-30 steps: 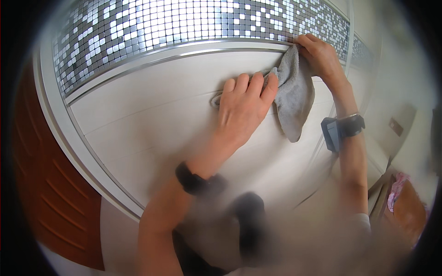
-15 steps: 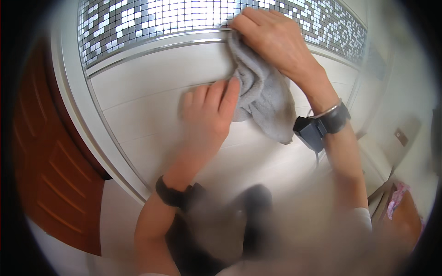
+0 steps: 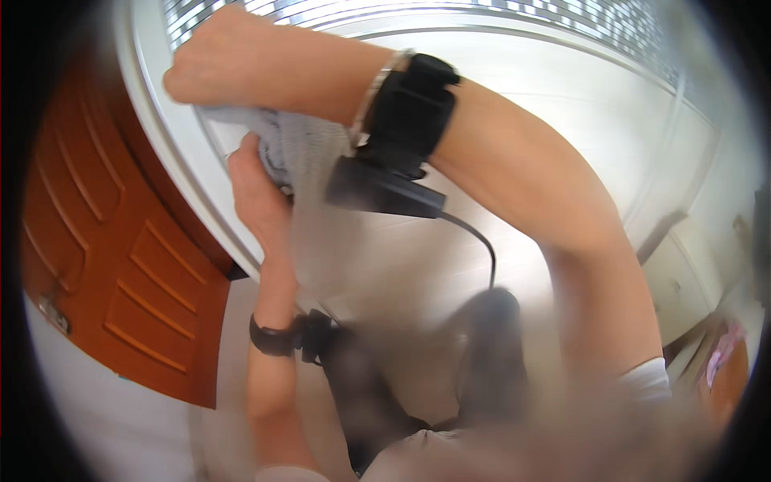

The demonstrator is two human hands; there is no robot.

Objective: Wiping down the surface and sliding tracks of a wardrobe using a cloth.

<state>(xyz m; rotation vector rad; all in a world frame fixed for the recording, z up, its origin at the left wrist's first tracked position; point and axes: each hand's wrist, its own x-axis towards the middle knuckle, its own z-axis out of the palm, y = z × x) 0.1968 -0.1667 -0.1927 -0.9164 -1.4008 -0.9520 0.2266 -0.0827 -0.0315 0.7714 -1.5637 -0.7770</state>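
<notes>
My right hand (image 3: pixel 217 60) is closed on a grey cloth (image 3: pixel 309 157) at the upper left, against the metal-trimmed edge of a white panel. Its forearm, with a black strapped device (image 3: pixel 405 120) at the wrist, crosses above the cloth and covers part of it. Just below, my left hand (image 3: pixel 261 189) is seen edge-on, gripping the cloth's gathered side; most of its fingers are hidden. Loose cloth hangs down between the hands, blurred at its lower end. A black wristband device (image 3: pixel 293 336) is on my left wrist.
A white panel (image 3: pixel 514 88) with silver trim fills the middle, under a band of mosaic (image 3: pixel 546 12). A pale frame post (image 3: pixel 173 120) and a brown door (image 3: pixel 136 265) stand left. Right are a white cabinet (image 3: pixel 683 281) and a pink item (image 3: pixel 725 353).
Both hands and the cloth have moved left along the trim to the corner by the frame post. My right forearm now stretches across the view, and the view has shifted slightly.
</notes>
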